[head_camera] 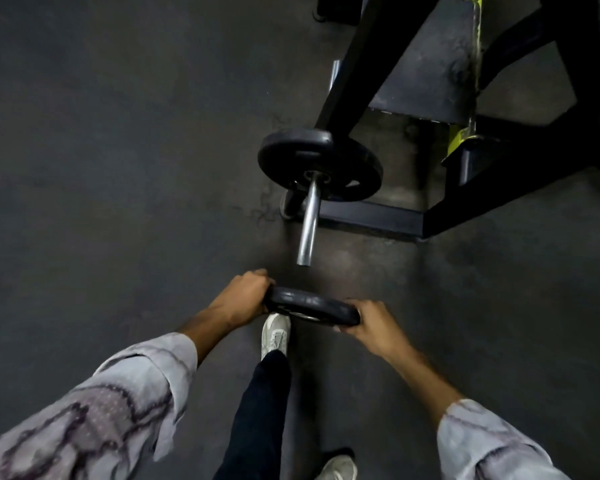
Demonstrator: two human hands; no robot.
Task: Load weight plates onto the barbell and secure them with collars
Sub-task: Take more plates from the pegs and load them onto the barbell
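Observation:
A black weight plate [310, 304] hangs between both hands, seen nearly edge-on, just short of the sleeve's open end. My left hand [241, 295] grips its left rim and my right hand [371, 323] grips its right rim. The steel barbell sleeve [309, 223] points toward me, its open end a little above the held plate. One black plate [321, 164] sits on the sleeve farther up, against the rack. No collar is visible.
A black rack frame [371, 216] with a yellow-green strip [463, 140] stands at the upper right, its base bar running under the sleeve. My white shoe [276, 336] is below the held plate. Dark rubber floor [118, 168] spreads to the left.

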